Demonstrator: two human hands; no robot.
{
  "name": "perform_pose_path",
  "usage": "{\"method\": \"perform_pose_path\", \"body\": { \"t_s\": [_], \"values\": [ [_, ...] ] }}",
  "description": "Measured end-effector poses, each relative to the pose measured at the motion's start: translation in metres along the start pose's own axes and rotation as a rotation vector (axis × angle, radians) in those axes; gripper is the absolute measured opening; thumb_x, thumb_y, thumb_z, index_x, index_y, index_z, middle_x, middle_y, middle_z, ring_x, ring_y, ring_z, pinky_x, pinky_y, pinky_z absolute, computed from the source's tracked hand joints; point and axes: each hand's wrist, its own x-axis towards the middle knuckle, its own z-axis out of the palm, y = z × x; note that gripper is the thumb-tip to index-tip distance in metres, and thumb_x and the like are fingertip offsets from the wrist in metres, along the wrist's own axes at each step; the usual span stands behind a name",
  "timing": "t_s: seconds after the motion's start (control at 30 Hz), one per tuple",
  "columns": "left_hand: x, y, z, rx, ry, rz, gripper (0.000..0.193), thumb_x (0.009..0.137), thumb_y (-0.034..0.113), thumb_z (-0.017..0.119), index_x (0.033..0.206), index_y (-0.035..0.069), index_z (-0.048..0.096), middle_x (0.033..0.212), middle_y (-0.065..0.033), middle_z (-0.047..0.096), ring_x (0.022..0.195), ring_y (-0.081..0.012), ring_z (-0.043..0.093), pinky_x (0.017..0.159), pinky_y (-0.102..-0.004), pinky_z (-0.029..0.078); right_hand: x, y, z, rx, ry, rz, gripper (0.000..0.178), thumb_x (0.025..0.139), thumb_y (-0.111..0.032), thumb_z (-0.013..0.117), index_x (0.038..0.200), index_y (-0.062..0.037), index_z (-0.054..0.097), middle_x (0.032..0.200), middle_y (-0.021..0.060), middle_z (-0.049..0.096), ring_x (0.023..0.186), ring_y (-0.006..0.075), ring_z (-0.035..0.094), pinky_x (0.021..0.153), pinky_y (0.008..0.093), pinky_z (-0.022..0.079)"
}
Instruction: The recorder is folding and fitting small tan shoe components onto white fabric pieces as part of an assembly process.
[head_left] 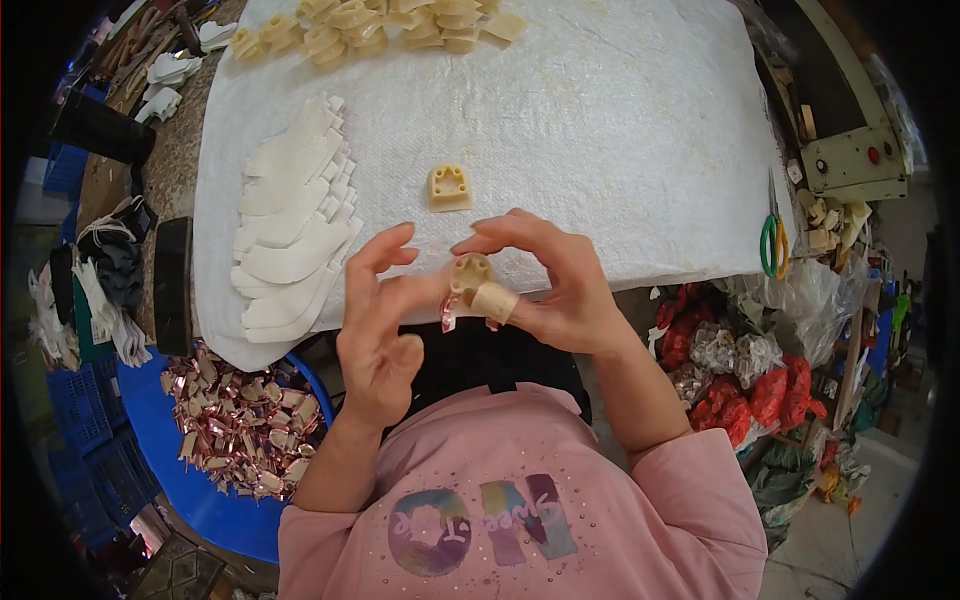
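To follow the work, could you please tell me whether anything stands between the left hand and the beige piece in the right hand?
Nothing visible does: the left hand is close beside the beige piece in the right hand; blur leaves contact unclear.

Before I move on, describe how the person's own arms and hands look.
The left hand and right hand wear no gloves; no watch or bracelet shows. Short pink sleeves leave both forearms bare.
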Motion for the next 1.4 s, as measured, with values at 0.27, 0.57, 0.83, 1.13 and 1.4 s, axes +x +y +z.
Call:
{"method": "perform_pose_path", "body": {
  "t_s": [0.27, 0.57, 0.83, 1.13, 1.4],
  "values": [
    [0.001, 0.007, 0.017, -0.736, -0.222, -0.640, 0.057, 0.091, 0.028, 0.040, 0.137, -0.001, 0.024, 0.115, -0.0129, 0.047, 0.094, -0.0153, 0.052, 0.076, -0.0270, 0.044, -0.005, 0.006, 0.024, 0.107, 0.126, -0.093, 0.044, 0.068, -0.004, 0.073, 0.108, -0.0071, 0.057, 0.094, 0.0065, 0.063, 0.077, 0.0227, 0.057, 0.068, 0.0319, 0.048],
    [-0.006, 0.010, 0.029, -0.606, -0.069, -0.456, 0.076, 0.091, 0.058, 0.030, 0.137, -0.001, 0.016, 0.095, -0.0097, 0.052, 0.071, -0.0092, 0.050, 0.058, -0.0207, 0.042, 0.005, 0.001, 0.031, 0.654, 0.053, 0.449, 0.029, 0.092, -0.028, 0.048, 0.102, -0.0015, 0.055, 0.108, 0.0095, 0.051, 0.052, 0.0103, 0.058, 0.037, 0.0178, 0.046],
    [-0.011, 0.017, 0.039, -0.246, 0.029, -0.343, 0.065, 0.095, 0.051, 0.025, 0.129, -0.004, 0.028, 0.099, -0.0107, 0.050, 0.074, -0.0078, 0.050, 0.057, -0.0178, 0.041, -0.003, 0.002, 0.029, 0.588, -0.187, 0.524, 0.021, 0.091, -0.022, 0.049, 0.095, -0.0026, 0.055, 0.096, 0.0066, 0.052, 0.067, 0.0112, 0.057, 0.052, 0.0217, 0.050],
    [0.001, 0.010, 0.043, -0.331, 0.330, -0.326, 0.044, 0.096, 0.028, 0.033, 0.129, -0.002, 0.030, 0.104, -0.0088, 0.047, 0.088, -0.0099, 0.047, 0.077, -0.0236, 0.039, -0.014, 0.009, 0.064, 0.527, 0.127, 0.175, 0.035, 0.097, -0.023, 0.039, 0.127, -0.0053, 0.045, 0.108, 0.0104, 0.049, 0.102, 0.0210, 0.049, 0.090, 0.0320, 0.038],
    [-0.004, 0.006, 0.044, -0.148, 0.254, -0.278, 0.040, 0.097, 0.024, 0.032, 0.131, 0.003, 0.030, 0.102, -0.0074, 0.050, 0.086, -0.0100, 0.048, 0.075, -0.0229, 0.040, -0.011, 0.012, 0.067, 0.181, 0.200, -0.018, 0.029, 0.092, -0.009, 0.040, 0.119, -0.0037, 0.050, 0.104, 0.0076, 0.051, 0.088, 0.0172, 0.052, 0.077, 0.0293, 0.044]
  ]
}}
